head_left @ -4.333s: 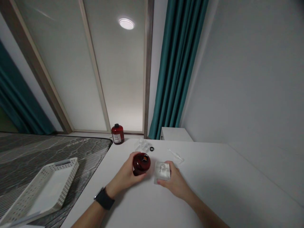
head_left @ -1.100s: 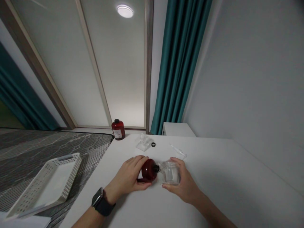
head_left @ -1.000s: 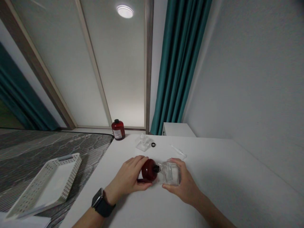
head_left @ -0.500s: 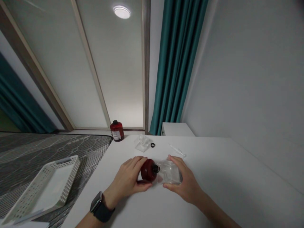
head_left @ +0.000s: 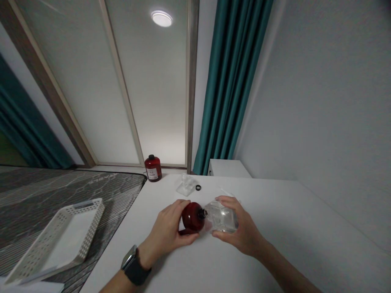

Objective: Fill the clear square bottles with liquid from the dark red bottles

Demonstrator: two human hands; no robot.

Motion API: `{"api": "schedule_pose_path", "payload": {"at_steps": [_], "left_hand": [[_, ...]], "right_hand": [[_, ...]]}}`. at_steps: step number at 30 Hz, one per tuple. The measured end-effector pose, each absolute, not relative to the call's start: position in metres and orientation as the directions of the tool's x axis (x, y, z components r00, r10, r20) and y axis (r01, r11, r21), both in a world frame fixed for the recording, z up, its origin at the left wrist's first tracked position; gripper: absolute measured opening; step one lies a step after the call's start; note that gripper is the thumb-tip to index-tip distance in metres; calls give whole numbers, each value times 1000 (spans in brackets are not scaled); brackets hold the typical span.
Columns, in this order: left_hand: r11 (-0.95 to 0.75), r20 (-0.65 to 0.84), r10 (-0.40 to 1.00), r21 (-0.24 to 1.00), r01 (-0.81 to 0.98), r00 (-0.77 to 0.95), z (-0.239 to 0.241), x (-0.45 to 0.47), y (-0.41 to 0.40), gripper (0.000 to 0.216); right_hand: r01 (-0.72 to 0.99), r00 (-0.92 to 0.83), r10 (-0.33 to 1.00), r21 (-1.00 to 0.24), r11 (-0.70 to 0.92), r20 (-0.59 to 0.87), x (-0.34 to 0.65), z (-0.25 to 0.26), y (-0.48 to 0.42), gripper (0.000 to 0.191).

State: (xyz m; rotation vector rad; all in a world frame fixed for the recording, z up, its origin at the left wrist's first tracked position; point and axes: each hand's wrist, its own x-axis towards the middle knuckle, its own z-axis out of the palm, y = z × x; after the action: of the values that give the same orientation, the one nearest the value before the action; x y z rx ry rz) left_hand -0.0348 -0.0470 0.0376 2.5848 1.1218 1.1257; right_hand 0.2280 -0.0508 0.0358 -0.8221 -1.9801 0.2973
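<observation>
White table (head_left: 275, 228) spreads before you, with a white perforated basket (head_left: 90, 234) off its left side on a grey striped surface. Your left hand (head_left: 166, 232) wraps around a dark red bottle (head_left: 191, 215), tipped sideways so its dark neck touches the clear container (head_left: 224, 217) gripped in your right hand (head_left: 244, 232), both near the table's middle. 1 other red bottle (head_left: 152, 167) stands upright by the far edge, near a clear piece (head_left: 185, 186) and a small black ring (head_left: 198, 187).

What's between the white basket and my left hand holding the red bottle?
In the head view, only a strip of the grey marbled surface and bare white table separate the white basket from the left hand, which grips the red bottle.
</observation>
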Motion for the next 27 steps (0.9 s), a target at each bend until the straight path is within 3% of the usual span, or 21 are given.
{"api": "schedule_pose_path", "payload": {"at_steps": [27], "left_hand": [[-634,587,753,525,568,299,30,-30,-51,66]], "right_hand": [[489,-504,688,-484,725,522,227,82,-38,73]]}}
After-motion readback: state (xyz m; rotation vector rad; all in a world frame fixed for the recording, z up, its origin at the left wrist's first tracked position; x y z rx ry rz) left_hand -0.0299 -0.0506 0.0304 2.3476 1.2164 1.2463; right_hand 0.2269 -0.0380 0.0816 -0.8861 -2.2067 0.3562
